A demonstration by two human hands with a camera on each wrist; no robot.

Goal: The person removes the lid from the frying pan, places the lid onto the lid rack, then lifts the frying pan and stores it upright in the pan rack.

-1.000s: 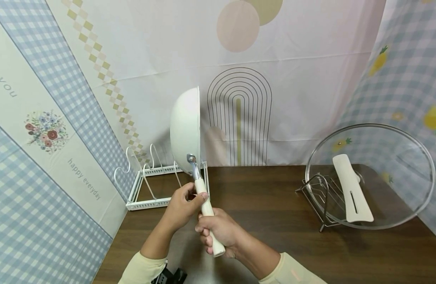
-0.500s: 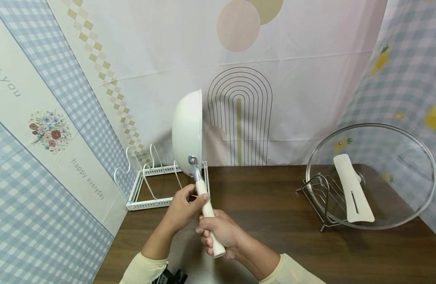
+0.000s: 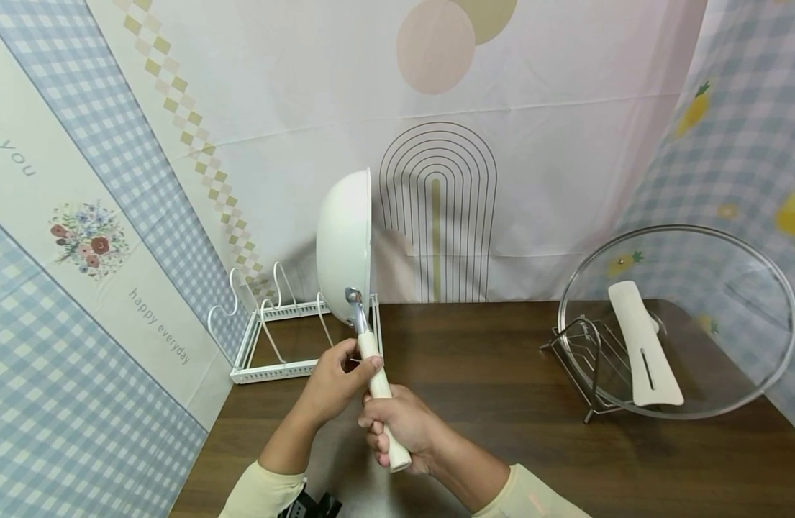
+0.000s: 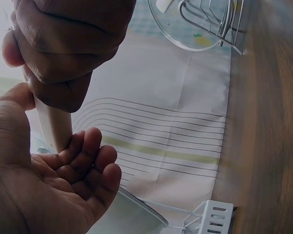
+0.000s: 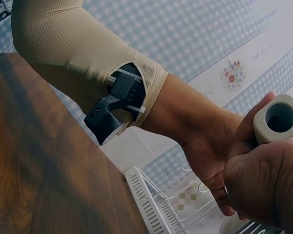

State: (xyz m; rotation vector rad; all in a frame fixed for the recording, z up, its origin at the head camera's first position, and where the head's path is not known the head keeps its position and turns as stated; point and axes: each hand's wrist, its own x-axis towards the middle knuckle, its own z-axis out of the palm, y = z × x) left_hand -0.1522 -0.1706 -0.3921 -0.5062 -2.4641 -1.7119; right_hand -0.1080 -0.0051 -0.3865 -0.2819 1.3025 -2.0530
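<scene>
A white wok [image 3: 342, 244] stands on its side in the air, its bowl's bottom facing left and its rim nearly vertical. My right hand [image 3: 400, 424] grips the lower part of its cream handle [image 3: 374, 360]. Higher up, near the metal joint, my left hand [image 3: 337, 378] pinches the same handle between thumb and fingers. The bowl's lower edge overlaps the right part of a white wire rack [image 3: 274, 372] in the head view; whether they touch I cannot tell. The handle's hollow end [image 5: 282, 117] shows in the right wrist view.
At the right, a large glass lid [image 3: 727, 360] leans in a small dark metal rack [image 3: 594, 374]. A white slotted bar [image 3: 639, 345] crosses the lid's front. Patterned cloths [image 3: 293, 79] hang behind and beside the wooden table [image 3: 475, 352].
The wok has come down a little and shifted slightly right. Both hands keep their hold on the handle and have barely moved.
</scene>
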